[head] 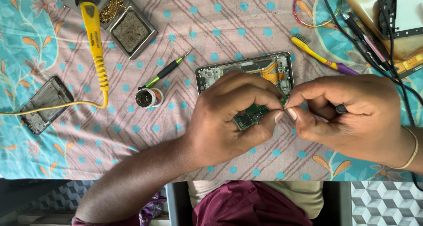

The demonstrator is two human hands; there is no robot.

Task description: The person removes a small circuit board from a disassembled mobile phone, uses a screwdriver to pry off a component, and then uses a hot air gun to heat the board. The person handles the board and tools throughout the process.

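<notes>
Left hand: clenched round 1 green circuit board, low over the worktop.
Right hand: pinching the board's edge; a small dark part tucked in its fingers.
Behind: 1 opened phone, half hidden by knuckles.
Further: 1 screwdriver, 1 toothbrush, 1 yellow soldering iron.

My table wears a patterned cloth, pink in the middle with turquoise dots, turquoise with orange leaves along the edges. Below its front edge I see floor tiles in grey-and-white cubes. Daylight falls evenly.
</notes>
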